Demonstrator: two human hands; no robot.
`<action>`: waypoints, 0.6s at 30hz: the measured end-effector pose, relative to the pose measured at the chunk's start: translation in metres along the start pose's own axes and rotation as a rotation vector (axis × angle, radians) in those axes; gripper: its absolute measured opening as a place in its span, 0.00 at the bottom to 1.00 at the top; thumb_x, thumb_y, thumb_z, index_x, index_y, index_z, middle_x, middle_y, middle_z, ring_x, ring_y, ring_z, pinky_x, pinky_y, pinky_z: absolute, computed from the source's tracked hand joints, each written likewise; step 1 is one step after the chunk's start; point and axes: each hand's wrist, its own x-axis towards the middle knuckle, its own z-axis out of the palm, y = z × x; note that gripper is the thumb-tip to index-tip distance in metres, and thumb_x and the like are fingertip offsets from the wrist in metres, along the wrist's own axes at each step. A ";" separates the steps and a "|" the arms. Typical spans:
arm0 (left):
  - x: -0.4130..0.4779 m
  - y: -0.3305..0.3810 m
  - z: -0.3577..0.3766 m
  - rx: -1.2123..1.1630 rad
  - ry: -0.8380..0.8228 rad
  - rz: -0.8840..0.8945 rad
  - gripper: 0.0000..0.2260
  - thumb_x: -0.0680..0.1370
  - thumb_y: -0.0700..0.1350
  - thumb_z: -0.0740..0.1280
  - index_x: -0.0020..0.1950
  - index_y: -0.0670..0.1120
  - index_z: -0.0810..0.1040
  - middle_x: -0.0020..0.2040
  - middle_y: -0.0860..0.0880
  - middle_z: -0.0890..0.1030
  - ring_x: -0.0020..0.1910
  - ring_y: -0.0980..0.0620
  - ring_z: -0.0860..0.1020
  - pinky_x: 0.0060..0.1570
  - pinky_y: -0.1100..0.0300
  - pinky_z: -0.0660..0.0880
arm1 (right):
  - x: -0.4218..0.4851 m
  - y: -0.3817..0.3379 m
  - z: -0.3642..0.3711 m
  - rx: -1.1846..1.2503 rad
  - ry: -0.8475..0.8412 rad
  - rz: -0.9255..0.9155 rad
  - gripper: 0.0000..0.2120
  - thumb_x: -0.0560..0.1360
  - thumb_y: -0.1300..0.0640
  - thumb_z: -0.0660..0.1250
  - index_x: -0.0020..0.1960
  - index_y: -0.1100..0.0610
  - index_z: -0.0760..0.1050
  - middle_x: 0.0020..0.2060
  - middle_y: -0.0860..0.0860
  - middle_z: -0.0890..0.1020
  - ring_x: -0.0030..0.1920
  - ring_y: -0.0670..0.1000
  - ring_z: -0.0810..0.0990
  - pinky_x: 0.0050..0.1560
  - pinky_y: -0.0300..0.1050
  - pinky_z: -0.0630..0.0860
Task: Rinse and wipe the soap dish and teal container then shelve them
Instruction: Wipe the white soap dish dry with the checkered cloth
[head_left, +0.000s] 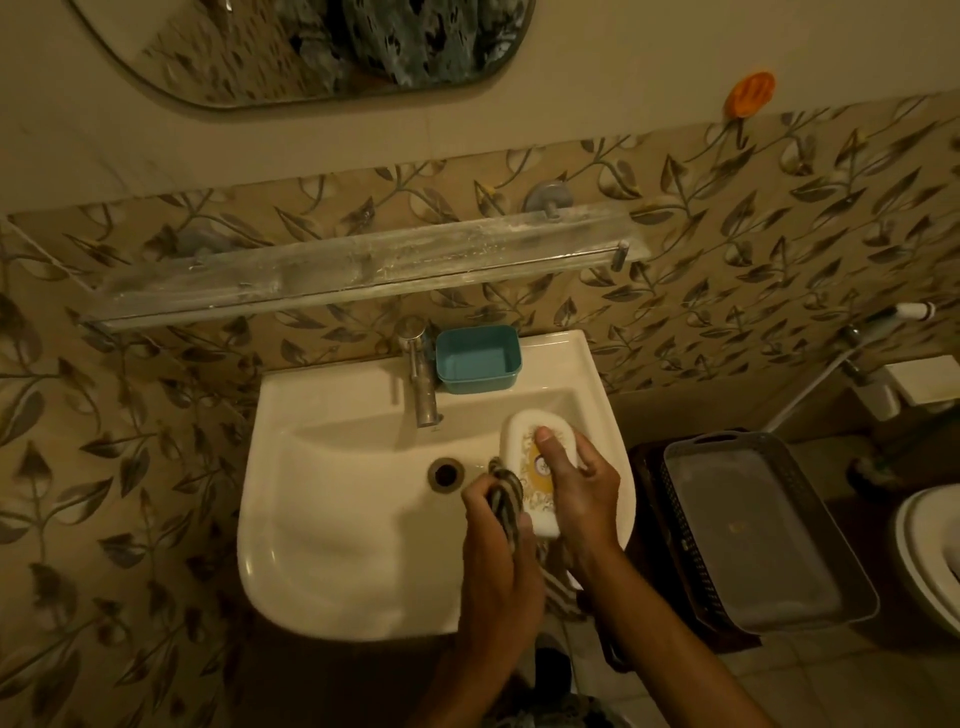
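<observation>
Over the right side of the white sink (332, 519), my right hand (582, 488) holds the white soap dish (524, 441) with a yellow pattern, thumb pressed on its top. My left hand (498, 561) grips a striped cloth (506, 493) and presses it against the dish's left edge. The teal container (478, 358) sits empty and upright on the sink's back ledge, just right of the tap (421, 374). A glass shelf (363, 265) runs along the wall above the sink and has nothing on it.
A grey basket with a clear lid (753, 530) stands on a dark stand to the right of the sink. A toilet rim (930, 551) shows at the far right. A mirror (311, 47) hangs above, and an orange hook (750, 98) is on the wall.
</observation>
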 end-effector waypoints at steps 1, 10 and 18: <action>0.009 0.002 -0.004 0.012 -0.012 0.002 0.15 0.80 0.52 0.56 0.66 0.58 0.58 0.62 0.50 0.76 0.54 0.55 0.79 0.51 0.58 0.80 | -0.002 0.001 -0.001 -0.018 -0.045 -0.006 0.10 0.70 0.52 0.74 0.51 0.52 0.83 0.43 0.52 0.87 0.43 0.54 0.86 0.38 0.44 0.82; 0.081 0.006 -0.057 -0.047 -0.198 -0.229 0.13 0.79 0.45 0.62 0.62 0.55 0.69 0.59 0.49 0.78 0.57 0.50 0.77 0.60 0.47 0.73 | -0.012 -0.009 -0.015 -0.212 -0.378 0.033 0.12 0.72 0.57 0.72 0.55 0.46 0.82 0.46 0.51 0.86 0.47 0.53 0.85 0.43 0.46 0.82; 0.065 0.008 -0.053 -0.382 0.221 -0.205 0.15 0.79 0.44 0.62 0.65 0.54 0.68 0.59 0.48 0.78 0.55 0.48 0.79 0.50 0.47 0.79 | -0.025 0.005 -0.021 0.613 -0.307 0.415 0.23 0.73 0.57 0.68 0.66 0.62 0.73 0.61 0.63 0.79 0.61 0.60 0.79 0.54 0.55 0.81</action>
